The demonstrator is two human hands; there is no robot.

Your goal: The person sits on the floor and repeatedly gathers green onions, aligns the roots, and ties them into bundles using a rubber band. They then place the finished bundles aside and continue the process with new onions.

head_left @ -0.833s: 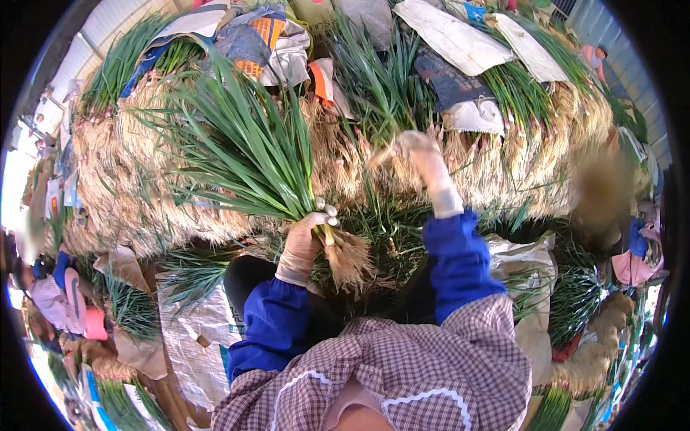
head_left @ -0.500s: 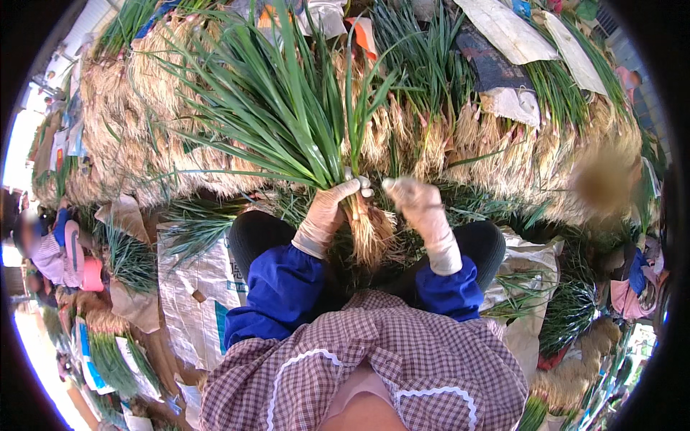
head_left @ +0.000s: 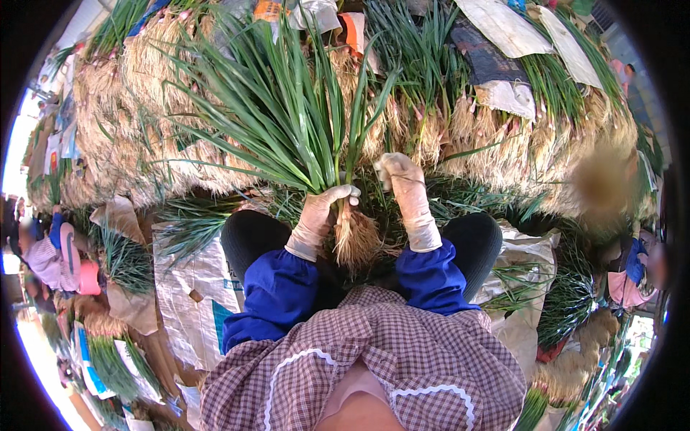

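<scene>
My left hand [head_left: 323, 212], in a pale glove, is wrapped round a bunch of green garlic [head_left: 305, 136] just above its roots. The long flat leaves fan up and to the left, while the pale roots [head_left: 357, 233] hang below the fist. To the right of the bunch, apart from it, my gloved right hand [head_left: 402, 179] is raised with its fingers curled closed. A thin dark line crosses the back of that glove; what the fingers hold, if anything, is too small to make out.
A long heap of root-fringed bundles [head_left: 122, 122] runs across the far side, partly covered by pale sacks [head_left: 507, 32]. Flattened white sacks [head_left: 183, 294] lie beside my knees, with loose leaves [head_left: 194, 223] around. Other people [head_left: 54, 251] sit at far left and far right.
My right hand has lifted away from the root end, upward and slightly left. My left hand has shifted a little left and down with the bunch, whose roots now hang closer together.
</scene>
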